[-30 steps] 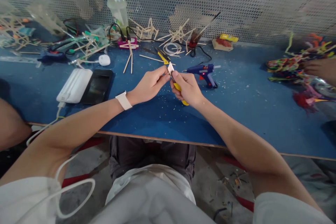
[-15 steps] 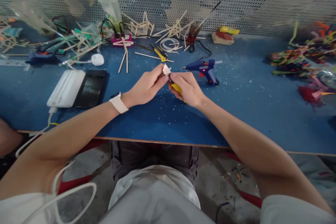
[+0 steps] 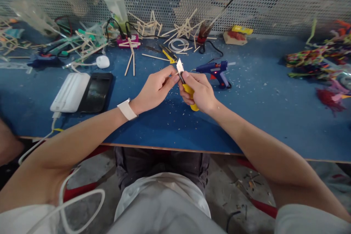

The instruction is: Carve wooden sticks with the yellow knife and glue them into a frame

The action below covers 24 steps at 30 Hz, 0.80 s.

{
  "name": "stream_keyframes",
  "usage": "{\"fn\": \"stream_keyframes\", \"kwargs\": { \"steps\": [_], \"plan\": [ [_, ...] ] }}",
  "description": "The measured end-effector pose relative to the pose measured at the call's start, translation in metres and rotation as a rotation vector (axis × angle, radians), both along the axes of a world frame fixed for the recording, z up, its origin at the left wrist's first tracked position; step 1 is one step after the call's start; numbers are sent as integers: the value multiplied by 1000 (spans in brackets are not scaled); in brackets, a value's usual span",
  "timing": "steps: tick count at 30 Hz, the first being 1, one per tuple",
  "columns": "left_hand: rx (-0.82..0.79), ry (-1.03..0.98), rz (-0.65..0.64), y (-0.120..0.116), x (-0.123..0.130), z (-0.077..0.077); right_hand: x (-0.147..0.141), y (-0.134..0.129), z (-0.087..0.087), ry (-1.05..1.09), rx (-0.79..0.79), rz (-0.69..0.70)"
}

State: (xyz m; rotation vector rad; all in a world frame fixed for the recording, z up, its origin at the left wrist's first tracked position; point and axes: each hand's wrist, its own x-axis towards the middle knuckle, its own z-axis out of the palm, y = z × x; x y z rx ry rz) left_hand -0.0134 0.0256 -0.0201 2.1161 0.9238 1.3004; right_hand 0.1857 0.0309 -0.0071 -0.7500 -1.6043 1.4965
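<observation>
My right hand [image 3: 199, 89] is wrapped round a yellow utility knife [image 3: 188, 89], its wide pale blade [image 3: 180, 65] pointing up and away from me. Close against it on the left, my left hand [image 3: 157, 86] pinches a thin wooden stick [image 3: 177, 74], of which only a short bit shows beside the blade. Fingertips of both hands nearly meet. Just right of them a blue hot glue gun [image 3: 214, 68] lies on the blue table [image 3: 164, 128], a small red light glowing on it. Beyond my hands lies a second yellow and black cutter [image 3: 168, 54].
Stick structures [image 3: 186, 29], a coiled white tube [image 3: 178, 45], a pink power adapter [image 3: 128, 41] and a cup [image 3: 115, 3] line the perforated back panel. A white power bank [image 3: 70, 92] and black phone [image 3: 96, 92] lie left. Colourful yarn [image 3: 309, 60] is piled right.
The knife blade has turned from lying tilted to pointing more upright, and more of the yellow handle shows. My right hand has shifted slightly right; the view has moved a little.
</observation>
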Motion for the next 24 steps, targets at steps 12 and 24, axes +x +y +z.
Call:
{"fn": "stream_keyframes", "kwargs": {
  "steps": [12,24],
  "plan": [
    [-49,-5,-67,11,-9,-11,7,9,-2,-101,47,97],
    [-101,29,-126,11,-11,-10,8,10,-3,-108,36,96]
  ]
}}
